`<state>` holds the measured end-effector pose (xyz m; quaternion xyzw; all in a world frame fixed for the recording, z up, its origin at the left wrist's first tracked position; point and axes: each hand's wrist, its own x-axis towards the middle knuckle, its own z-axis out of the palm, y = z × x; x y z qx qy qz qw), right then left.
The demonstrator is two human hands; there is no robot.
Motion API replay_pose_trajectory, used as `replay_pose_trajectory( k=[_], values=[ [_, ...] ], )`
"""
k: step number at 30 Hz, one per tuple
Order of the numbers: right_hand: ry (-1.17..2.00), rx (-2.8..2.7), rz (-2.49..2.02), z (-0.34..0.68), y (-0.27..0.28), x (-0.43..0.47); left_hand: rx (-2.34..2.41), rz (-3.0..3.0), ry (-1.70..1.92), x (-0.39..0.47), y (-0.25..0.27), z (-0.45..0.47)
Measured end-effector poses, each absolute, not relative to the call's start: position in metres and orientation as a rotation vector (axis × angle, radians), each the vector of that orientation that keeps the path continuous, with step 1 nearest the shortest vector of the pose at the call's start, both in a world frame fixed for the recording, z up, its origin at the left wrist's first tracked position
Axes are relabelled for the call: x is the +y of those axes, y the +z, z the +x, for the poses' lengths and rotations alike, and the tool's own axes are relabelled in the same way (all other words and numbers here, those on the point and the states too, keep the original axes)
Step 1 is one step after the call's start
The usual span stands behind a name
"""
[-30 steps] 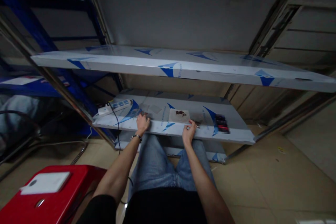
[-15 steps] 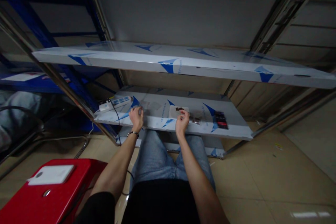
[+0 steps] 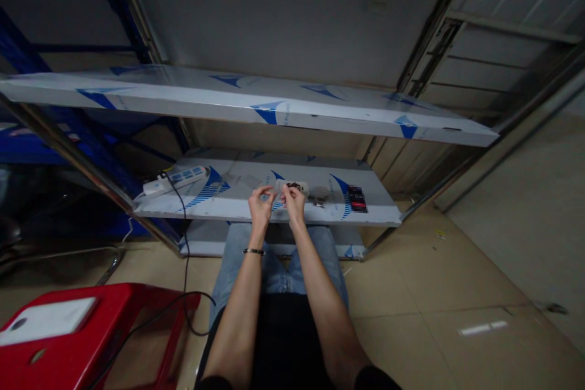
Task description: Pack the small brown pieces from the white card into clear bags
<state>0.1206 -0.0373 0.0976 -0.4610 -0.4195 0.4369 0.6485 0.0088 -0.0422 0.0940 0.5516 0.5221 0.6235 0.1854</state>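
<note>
My left hand (image 3: 261,205) and my right hand (image 3: 294,203) are close together above the front of the middle shelf (image 3: 237,210). Thumb and fingers are pinched on each; anything between them is too small to name. Just behind my right hand lies a small white tray (image 3: 305,184) with several small dark pieces (image 3: 297,186) on it. To its right is a clear plastic bag (image 3: 319,198) with some dark bits. A faint transparent sheet or bag (image 3: 250,181) lies behind my left hand.
A white power strip (image 3: 176,180) with a black cable (image 3: 185,244) sits at the shelf's left. A blurred black-and-red packet (image 3: 357,199) lies on the right. An upper shelf (image 3: 219,94) spans above. At lower left, a red stool (image 3: 109,323) bears a white device (image 3: 48,320).
My left hand has moved right, from near the power strip to beside my right hand. The view has shifted, so the shelf sits further left in the picture.
</note>
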Motion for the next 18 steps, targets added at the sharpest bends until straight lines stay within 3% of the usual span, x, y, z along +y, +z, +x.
replay_pose_trajectory(
  k=[13,18],
  values=[
    [1.232,-0.948,-1.150,0.135,0.092,-0.031,1.268,1.870,1.618,-0.038,0.083,0.013],
    [1.163,-1.021,-1.196,0.145,0.087,-0.029,1.265,2.034,1.525,-0.038,0.078,0.014]
  ],
)
